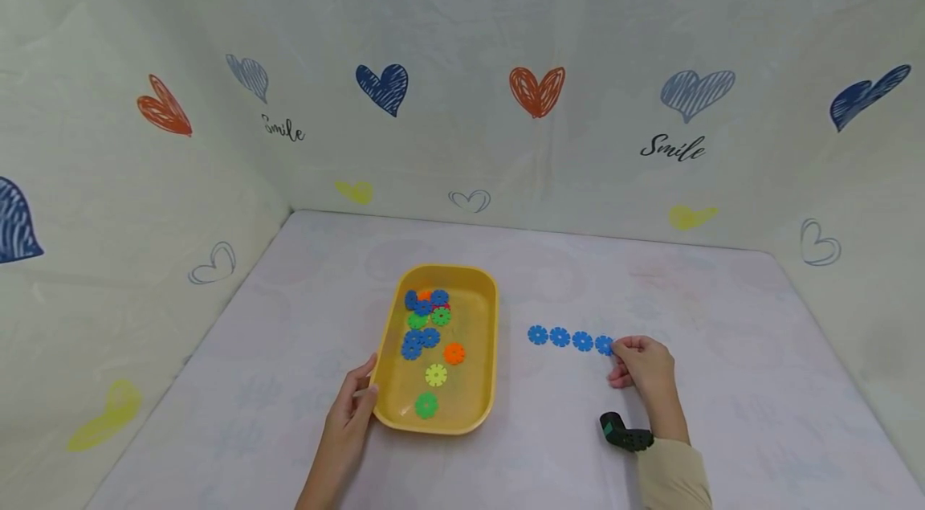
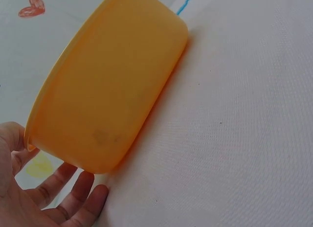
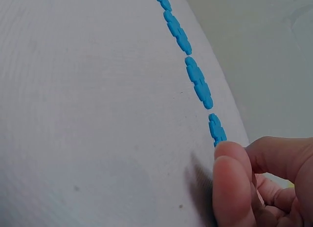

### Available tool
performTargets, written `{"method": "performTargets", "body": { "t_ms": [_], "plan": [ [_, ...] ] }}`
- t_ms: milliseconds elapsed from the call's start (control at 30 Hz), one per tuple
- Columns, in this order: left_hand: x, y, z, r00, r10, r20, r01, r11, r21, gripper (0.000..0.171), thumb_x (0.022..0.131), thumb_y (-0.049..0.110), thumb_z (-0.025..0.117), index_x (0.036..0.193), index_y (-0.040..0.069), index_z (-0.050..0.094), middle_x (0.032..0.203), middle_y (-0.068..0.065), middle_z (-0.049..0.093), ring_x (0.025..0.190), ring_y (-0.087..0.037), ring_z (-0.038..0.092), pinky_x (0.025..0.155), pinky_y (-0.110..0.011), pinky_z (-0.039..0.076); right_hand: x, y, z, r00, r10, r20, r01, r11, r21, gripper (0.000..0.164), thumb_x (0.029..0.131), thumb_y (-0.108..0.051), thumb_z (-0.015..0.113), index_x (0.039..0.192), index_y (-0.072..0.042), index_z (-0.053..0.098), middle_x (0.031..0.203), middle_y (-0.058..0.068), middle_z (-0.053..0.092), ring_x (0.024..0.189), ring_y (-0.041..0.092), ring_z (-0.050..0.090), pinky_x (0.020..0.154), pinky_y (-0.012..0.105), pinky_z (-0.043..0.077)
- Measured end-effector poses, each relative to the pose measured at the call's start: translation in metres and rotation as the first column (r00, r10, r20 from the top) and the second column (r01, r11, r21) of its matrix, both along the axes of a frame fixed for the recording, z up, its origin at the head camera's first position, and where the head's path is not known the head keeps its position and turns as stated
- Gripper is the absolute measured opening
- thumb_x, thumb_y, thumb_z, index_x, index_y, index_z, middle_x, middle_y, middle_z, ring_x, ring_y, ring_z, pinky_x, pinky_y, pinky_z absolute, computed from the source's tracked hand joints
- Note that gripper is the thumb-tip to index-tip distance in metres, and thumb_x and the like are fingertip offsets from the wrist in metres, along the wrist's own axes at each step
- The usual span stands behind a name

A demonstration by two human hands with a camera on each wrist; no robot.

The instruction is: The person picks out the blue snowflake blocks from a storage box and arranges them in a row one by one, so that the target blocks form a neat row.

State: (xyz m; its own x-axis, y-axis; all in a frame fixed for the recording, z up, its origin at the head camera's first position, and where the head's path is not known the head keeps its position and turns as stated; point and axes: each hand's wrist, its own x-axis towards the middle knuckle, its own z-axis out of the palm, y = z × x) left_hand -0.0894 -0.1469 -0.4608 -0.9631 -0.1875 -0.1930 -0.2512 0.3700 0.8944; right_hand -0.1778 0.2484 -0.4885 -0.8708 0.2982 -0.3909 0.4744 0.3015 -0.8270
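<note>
My left hand (image 1: 350, 416) grips the near left corner of a yellow plastic tray (image 1: 473, 393), thumb by the rim and fingers against its outer wall. In the left wrist view the fingertips (image 2: 84, 184) bear on the lower end of the tray. To the right of the tray, several blue notched snowflake discs lie in a row on the table. My right hand (image 1: 646, 369) pinches the rightmost blue disc (image 1: 603, 344) at its edge, between thumb and fingers. Seen from the right wrist, that disc lies flat in line with the others, partly hidden by the fingertips (image 3: 232, 188).
Inside the tray are loose discs: blue ones (image 1: 412, 345) clustered with green toward the far left, an orange disc (image 1: 454, 353), a yellow disc (image 1: 436, 374) and a green disc (image 1: 426, 405). A white curtain (image 1: 462, 148) with printed hearts borders the table (image 1: 564, 446).
</note>
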Motion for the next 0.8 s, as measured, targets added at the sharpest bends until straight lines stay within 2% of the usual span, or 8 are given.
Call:
{"method": "performTargets", "body": {
  "t_ms": [333,600,800],
  "plan": [
    [-0.0011,0.0018,0.0025,0.999,0.010,0.036,-0.009,1.000,-0.019,0.042,0.100,0.031,0.041,0.140,0.021,0.039,0.125,-0.009,0.051,0.102,-0.018,0.050,0.075,-0.019,0.045,-0.0006,-0.0014,0.0020,1.000,-0.002,0.001,0.002,1.000,-0.004,0.030,0.094,-0.017,0.050,0.114,0.006,0.048,0.067,0.003,0.054,0.048,0.013,0.060,0.053,0.029,0.053],
    [-0.0016,0.0014,0.0018,0.999,0.006,0.054,-0.005,1.000,-0.008,0.041,0.100,0.030,0.041,0.140,0.022,0.038,0.126,-0.008,0.050,0.103,-0.018,0.050,0.077,-0.018,0.045,0.0004,-0.0048,0.0039,1.000,-0.021,0.019,0.020,0.999,0.034,0.031,0.095,-0.019,0.051,0.114,0.005,0.049,0.067,0.005,0.053,0.046,0.011,0.057,0.051,0.027,0.052],
    [-0.0012,0.0007,0.0010,1.000,-0.004,0.023,0.004,1.000,-0.009,0.042,0.100,0.031,0.041,0.140,0.020,0.039,0.125,-0.010,0.051,0.102,-0.018,0.051,0.076,-0.019,0.046,-0.0009,-0.0083,0.0083,0.999,-0.033,0.026,0.031,0.997,0.071,0.029,0.095,-0.018,0.051,0.112,0.006,0.051,0.069,0.007,0.053,0.043,0.008,0.054,0.049,0.025,0.051]
  ]
}}
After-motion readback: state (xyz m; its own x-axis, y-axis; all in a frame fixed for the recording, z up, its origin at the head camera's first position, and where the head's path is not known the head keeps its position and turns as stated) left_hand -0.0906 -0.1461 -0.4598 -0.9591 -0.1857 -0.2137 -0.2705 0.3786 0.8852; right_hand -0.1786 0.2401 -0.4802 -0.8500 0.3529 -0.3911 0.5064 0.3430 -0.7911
